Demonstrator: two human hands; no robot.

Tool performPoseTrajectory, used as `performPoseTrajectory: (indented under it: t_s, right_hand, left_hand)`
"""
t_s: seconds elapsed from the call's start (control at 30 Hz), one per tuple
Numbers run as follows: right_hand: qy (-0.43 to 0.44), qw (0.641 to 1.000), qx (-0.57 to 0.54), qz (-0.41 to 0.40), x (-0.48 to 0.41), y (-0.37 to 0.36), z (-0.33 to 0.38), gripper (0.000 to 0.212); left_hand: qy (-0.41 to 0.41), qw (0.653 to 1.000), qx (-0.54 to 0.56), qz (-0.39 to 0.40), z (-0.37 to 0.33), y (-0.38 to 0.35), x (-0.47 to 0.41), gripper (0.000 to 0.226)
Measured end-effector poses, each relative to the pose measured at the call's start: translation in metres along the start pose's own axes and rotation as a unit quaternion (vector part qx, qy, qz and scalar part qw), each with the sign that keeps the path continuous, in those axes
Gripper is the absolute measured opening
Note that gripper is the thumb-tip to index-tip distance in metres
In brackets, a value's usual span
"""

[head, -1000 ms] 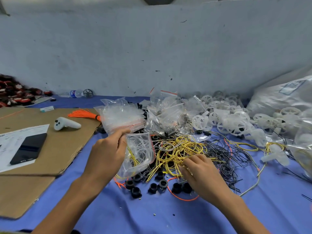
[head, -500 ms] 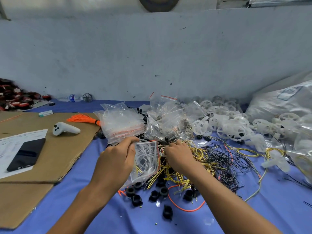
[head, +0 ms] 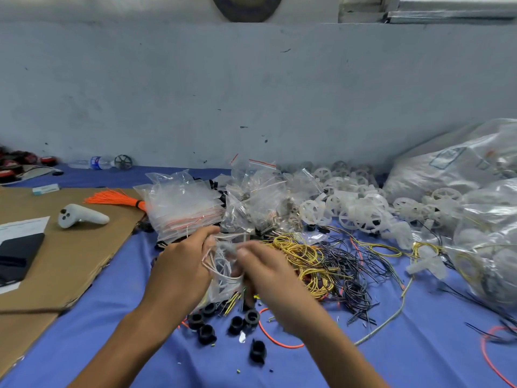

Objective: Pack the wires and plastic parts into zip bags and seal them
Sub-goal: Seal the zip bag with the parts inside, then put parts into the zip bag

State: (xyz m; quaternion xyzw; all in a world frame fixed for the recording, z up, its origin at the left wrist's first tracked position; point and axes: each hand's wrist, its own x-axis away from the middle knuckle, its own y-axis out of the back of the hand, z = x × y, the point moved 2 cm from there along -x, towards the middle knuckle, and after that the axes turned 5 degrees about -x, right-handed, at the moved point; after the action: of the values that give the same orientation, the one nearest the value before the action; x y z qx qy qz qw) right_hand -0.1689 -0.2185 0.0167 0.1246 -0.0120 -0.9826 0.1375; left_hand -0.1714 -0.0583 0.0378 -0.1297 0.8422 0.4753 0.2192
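Observation:
A small clear zip bag with white and yellow wires inside hangs between my two hands over the blue cloth. My left hand pinches its left top edge. My right hand grips the bag's right side, its fingers blurred. Yellow wire ends stick out below the bag. Loose yellow wires and black wires lie just right of my hands. Several black plastic rings lie under my hands. A stack of empty zip bags sits behind my left hand.
White plastic wheels are piled at the back right, with large filled bags beyond them. A cardboard sheet on the left holds a white controller, a phone and orange ties. An orange wire loops near the rings.
My right hand left the yellow wire pile and came to the bag that my left hand holds; both hands now hold it. The view has tilted upward.

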Motion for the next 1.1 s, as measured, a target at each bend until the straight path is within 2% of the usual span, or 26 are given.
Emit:
performPoseTrajectory:
  t_s: [0.03, 0.1, 0.17, 0.2, 0.23, 0.3, 0.33, 0.37, 0.43, 0.47, 0.53, 0.6, 0.67, 0.7, 0.77, 0.83, 0.9, 0.97, 1.03, 1.07, 1.1]
  right_hand:
    - [0.001, 0.990, 0.140, 0.016, -0.002, -0.006, -0.005, 0.023]
    - [0.007, 0.923, 0.385, 0.020, -0.010, -0.010, -0.012, 0.022]
    - [-0.002, 0.870, 0.492, 0.024, -0.021, -0.013, -0.012, 0.015]
    - [0.004, 0.870, 0.492, 0.033, -0.025, -0.018, -0.009, 0.015]
    - [0.003, 0.890, 0.455, 0.035, -0.028, -0.023, -0.006, 0.017]
    - [-0.031, 0.964, 0.258, 0.045, -0.029, -0.036, -0.001, 0.023]
    - [-0.038, 0.983, 0.175, 0.043, -0.029, -0.043, 0.001, 0.026]
    - [-0.036, 0.984, 0.170, 0.046, -0.031, -0.049, 0.001, 0.026]
    - [-0.019, 0.960, 0.273, 0.065, -0.036, -0.053, 0.000, 0.020]
    - [-0.011, 0.943, 0.317, 0.099, -0.038, -0.054, -0.002, 0.019]
    - [0.062, 0.873, 0.454, 0.167, -0.037, -0.053, 0.004, 0.012]
    - [0.070, 0.843, 0.488, 0.215, -0.034, -0.052, 0.006, 0.013]
    - [0.073, 0.790, 0.562, 0.233, -0.034, -0.050, 0.010, 0.018]
    - [0.072, 0.767, 0.591, 0.238, -0.035, -0.049, 0.012, 0.016]
    - [0.064, 0.746, 0.616, 0.247, -0.038, -0.044, 0.023, 0.012]
    - [0.064, 0.753, 0.599, 0.263, -0.039, -0.044, 0.037, 0.015]
    - [0.085, 0.779, 0.560, 0.268, -0.037, -0.048, 0.056, 0.021]
    - [0.105, 0.807, 0.523, 0.254, -0.032, -0.049, 0.075, 0.039]
    - [0.132, 0.856, 0.442, 0.234, -0.023, -0.047, 0.093, 0.048]
    - [0.161, 0.866, 0.414, 0.231, -0.018, -0.046, 0.099, 0.045]
    - [0.185, 0.850, 0.433, 0.234, -0.015, -0.046, 0.101, 0.041]
  left_hand:
    - [-0.009, 1.000, -0.001, 0.000, -0.002, 0.001, 0.002, 0.027]
    - [-0.032, 0.999, -0.011, 0.005, -0.005, 0.005, 0.009, 0.026]
    - [-0.061, 0.997, -0.033, 0.033, -0.007, 0.006, 0.016, 0.028]
    - [-0.071, 0.995, -0.037, 0.051, -0.008, 0.006, 0.019, 0.029]
    - [-0.075, 0.995, -0.035, 0.062, -0.007, 0.007, 0.020, 0.030]
    - [-0.069, 0.995, -0.025, 0.063, -0.006, 0.010, 0.019, 0.029]
    - [-0.069, 0.996, -0.016, 0.056, -0.006, 0.012, 0.019, 0.028]
    - [-0.072, 0.996, -0.006, 0.049, -0.006, 0.015, 0.019, 0.027]
    - [-0.079, 0.996, 0.000, 0.036, -0.005, 0.018, 0.019, 0.028]
    - [-0.082, 0.996, -0.002, 0.033, -0.003, 0.019, 0.018, 0.028]
    - [-0.080, 0.996, -0.003, 0.035, 0.000, 0.020, 0.019, 0.030]
    - [-0.072, 0.996, 0.001, 0.058, 0.002, 0.021, 0.018, 0.034]
    - [-0.065, 0.995, 0.016, 0.080, 0.003, 0.024, 0.017, 0.033]
    - [-0.059, 0.995, 0.017, 0.076, 0.004, 0.027, 0.015, 0.031]
    - [-0.038, 0.998, -0.003, 0.043, 0.008, 0.036, 0.008, 0.028]
    - [-0.010, 0.999, -0.032, 0.021, 0.016, 0.044, -0.001, 0.028]
    - [0.010, 0.998, -0.054, 0.034, 0.022, 0.052, -0.010, 0.027]
    - [0.028, 0.998, -0.038, 0.045, 0.025, 0.061, -0.018, 0.025]
    - [0.030, 0.999, -0.027, 0.027, 0.027, 0.074, -0.027, 0.021]
    - [0.027, 0.999, -0.021, 0.015, 0.029, 0.080, -0.032, 0.020]
    - [0.024, 1.000, -0.012, 0.004, 0.032, 0.086, -0.037, 0.017]
